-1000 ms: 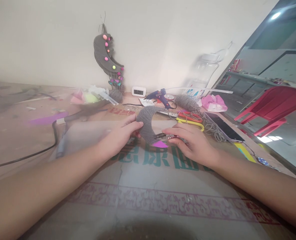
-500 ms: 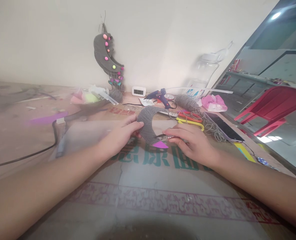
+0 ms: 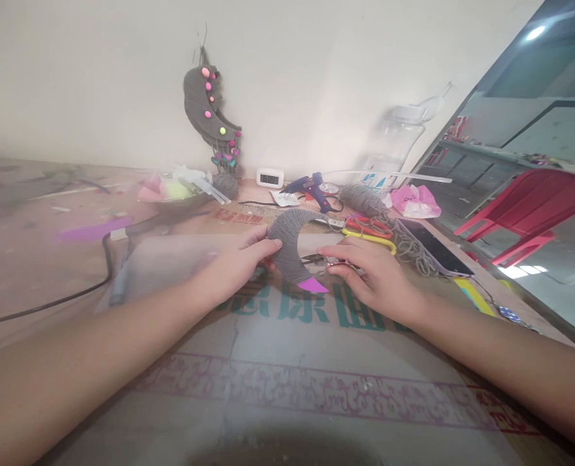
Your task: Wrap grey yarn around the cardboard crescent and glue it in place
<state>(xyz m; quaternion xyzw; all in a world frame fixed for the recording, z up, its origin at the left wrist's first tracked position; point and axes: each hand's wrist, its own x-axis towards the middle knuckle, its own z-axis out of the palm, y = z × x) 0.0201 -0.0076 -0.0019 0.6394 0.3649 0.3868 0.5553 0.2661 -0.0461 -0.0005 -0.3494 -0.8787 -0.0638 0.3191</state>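
A crescent moon shape (image 3: 287, 243) is wound in grey yarn, with a bare purple tip (image 3: 312, 285) at its lower end. My left hand (image 3: 255, 252) grips the crescent's outer left edge between thumb and fingers. To the right of its inner curve, my right hand (image 3: 365, 268) is closed in a pinch. Between those fingers shows a small shiny metal tool (image 3: 333, 264) with dark slender parts pointing at the crescent; its exact kind is unclear. The fingers of the right hand partly cover it.
A blue glue gun (image 3: 311, 188), grey yarn (image 3: 365, 199), yellow-handled scissors (image 3: 372, 241) and a phone (image 3: 433, 246) lie behind and right. A white digital clock (image 3: 270, 178) stands near the wall. A decorated grey crescent (image 3: 202, 103) hangs there. A black cable (image 3: 49, 302) crosses the left side.
The crescent has shifted slightly right and down, still in my left hand. The tool's dark tip has drawn back from the crescent's lower inner edge.
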